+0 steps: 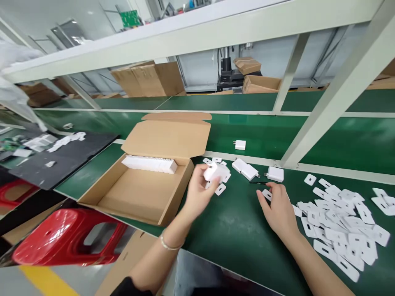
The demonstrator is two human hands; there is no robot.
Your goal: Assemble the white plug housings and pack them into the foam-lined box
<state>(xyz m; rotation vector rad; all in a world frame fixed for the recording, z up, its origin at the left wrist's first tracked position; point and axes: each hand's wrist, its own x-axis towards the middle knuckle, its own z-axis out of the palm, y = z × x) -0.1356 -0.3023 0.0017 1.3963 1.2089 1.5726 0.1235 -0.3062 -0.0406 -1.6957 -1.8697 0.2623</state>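
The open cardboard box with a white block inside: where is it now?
In the head view, the box lies left of centre on the green table, just left of the left hand, with the red stool to its lower left.

- Bright, even light covers the desk (237, 234); shadows are faint.
- White glare spots the red stool (46, 238), left of the hands (280, 211).
- Wide-angle distortion stretches the edges.
- Cardboard boxes (166, 78) beyond the hands look soft.
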